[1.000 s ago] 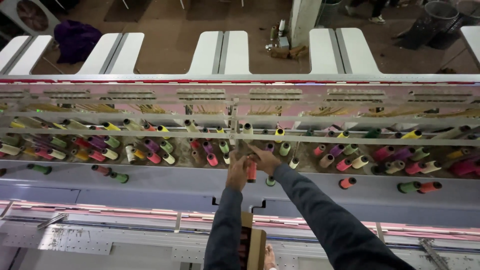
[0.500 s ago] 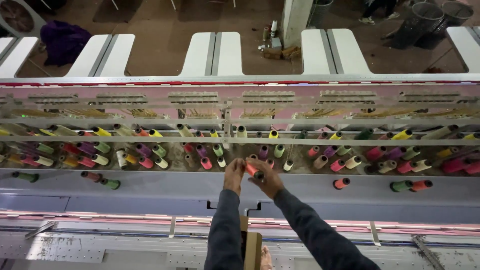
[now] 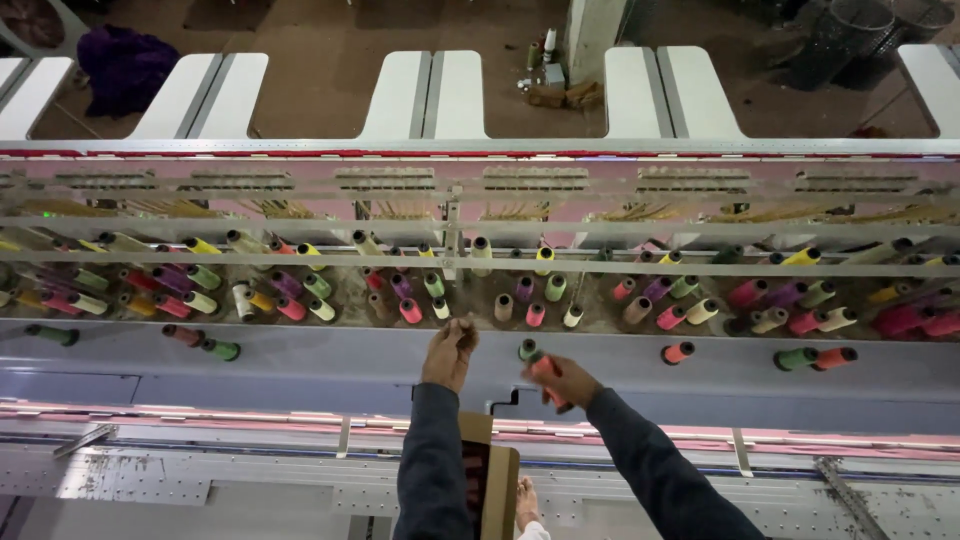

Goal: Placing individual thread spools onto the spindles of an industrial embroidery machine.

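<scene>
The right hand [image 3: 566, 380] is closed around a salmon-orange thread spool [image 3: 546, 377], gripping it by the body so that its narrow end pokes out below the fingers. Just beside that hand, up and to its left, a green spool [image 3: 526, 349] stands on the grey shelf [image 3: 330, 365], close enough that it may touch the knuckles; I cannot tell for sure. The left hand [image 3: 449, 352] is lifted a little higher, its fingertips pinched narrow as if on a fine thread end, though no thread is visible, so what it holds cannot be told. Beyond both hands runs the long rack of coloured spools [image 3: 420, 295], pink, purple, green and yellow, set in rows under the machine's rail [image 3: 480, 265]. Below the forearms a brown cardboard box [image 3: 492, 480] stands upright.

The step in hand looks like swapping or threading a spool: one is lifted clear of the rack while the other hand tends the thread. The next move would call for a steady, aligned seating of the spool on its peg without knocking the green one beside it.
</scene>
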